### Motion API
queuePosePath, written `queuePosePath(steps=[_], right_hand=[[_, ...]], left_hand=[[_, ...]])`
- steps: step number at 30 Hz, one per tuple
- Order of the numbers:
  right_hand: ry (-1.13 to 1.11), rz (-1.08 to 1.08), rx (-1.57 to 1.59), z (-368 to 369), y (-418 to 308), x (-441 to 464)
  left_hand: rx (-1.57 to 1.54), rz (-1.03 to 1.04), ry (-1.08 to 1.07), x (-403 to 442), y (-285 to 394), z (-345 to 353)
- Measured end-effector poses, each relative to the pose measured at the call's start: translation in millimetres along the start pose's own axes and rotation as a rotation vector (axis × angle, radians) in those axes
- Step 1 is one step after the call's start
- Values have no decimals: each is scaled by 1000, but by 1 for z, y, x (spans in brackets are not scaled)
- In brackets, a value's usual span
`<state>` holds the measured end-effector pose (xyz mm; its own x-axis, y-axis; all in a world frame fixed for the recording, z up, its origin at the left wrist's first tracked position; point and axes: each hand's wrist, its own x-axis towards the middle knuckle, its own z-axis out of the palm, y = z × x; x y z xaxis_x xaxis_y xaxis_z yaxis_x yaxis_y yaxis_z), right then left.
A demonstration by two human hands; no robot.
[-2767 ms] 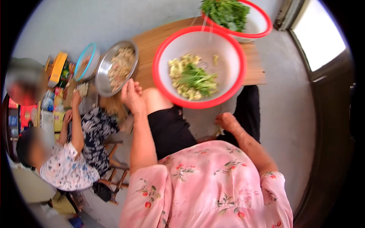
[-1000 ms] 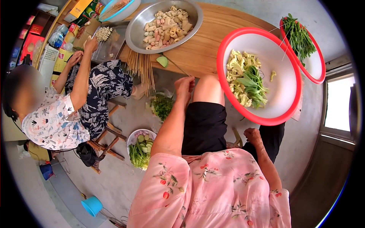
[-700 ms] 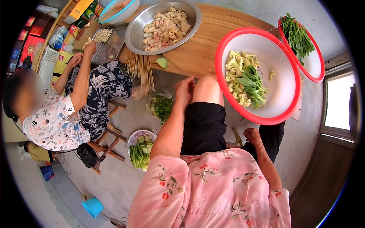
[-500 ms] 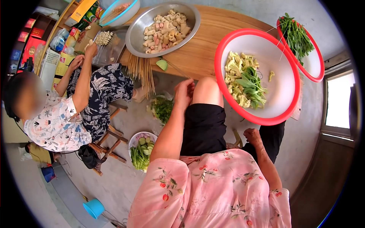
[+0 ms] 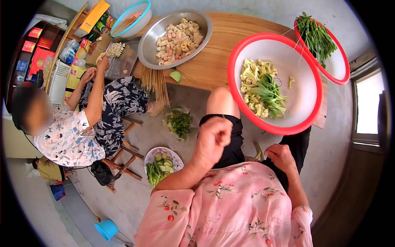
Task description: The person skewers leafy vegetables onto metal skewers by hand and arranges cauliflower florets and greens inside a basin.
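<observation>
At your left, skewers [image 5: 155, 87] jut past the table [image 5: 234, 29] edge. Your left hand [image 5: 214, 138] is curled above your black shorts [image 5: 235, 147]; I can't tell whether it holds anything. The red-rimmed bowl [image 5: 303, 92] of cauliflower [image 5: 252, 80] and leafy greens [image 5: 269, 96] lies ahead of both hands, rightward of the left. Your right hand [image 5: 282, 157], loosely closed, contents unclear, looks nearer its rim.

One camera, worn on the person's head, looks forward and steeply down: the pink floral shirt [image 5: 230, 206] fills the near foreground, the left hand [image 5: 213, 138] and right hand [image 5: 282, 157] come next, then the table [image 5: 220, 51] beyond. Its very wide, round-edged view reaches a seated co-worker [image 5: 70, 138] at left and a door [image 5: 343, 185] at right.
</observation>
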<state>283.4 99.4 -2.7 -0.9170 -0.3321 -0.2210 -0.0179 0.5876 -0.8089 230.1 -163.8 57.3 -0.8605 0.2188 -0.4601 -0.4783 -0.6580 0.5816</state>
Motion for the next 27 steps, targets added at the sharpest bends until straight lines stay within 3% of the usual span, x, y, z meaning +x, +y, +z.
queuePosePath(steps=[1,3,5,9,14,17,20,21,23,25,27], right_hand=[[1,-1,4,-6,-16,-4],[275,10,245,-12,-41,-9],[590,-123,149,-18,-62,1],[850,-213,55,-22,-52,15],[883,-242,-180,-33,-44,4],[968,-228,-179,-38,-30,0],[1061,-110,-62,-48,-15,-6],[1095,-105,17,-52,-12,-9],[1126,-107,270,-54,-1,-15],[1163,-98,349,-53,-2,-16],[1201,-93,434,-50,-3,-17]], left_hand=[[92,5,22,-11,-10,12],[228,-71,-65,-23,-29,25],[322,-223,-185,-26,-41,37],[516,-417,-391,-24,-56,55],[671,-502,-558,-21,-73,64],[820,-430,-754,-19,-82,70],[811,-335,-754,-6,-76,86],[830,-342,-661,7,-72,86],[1121,6,-478,40,-74,89],[1429,786,-467,87,-82,82],[1754,998,-402,110,-83,91]])
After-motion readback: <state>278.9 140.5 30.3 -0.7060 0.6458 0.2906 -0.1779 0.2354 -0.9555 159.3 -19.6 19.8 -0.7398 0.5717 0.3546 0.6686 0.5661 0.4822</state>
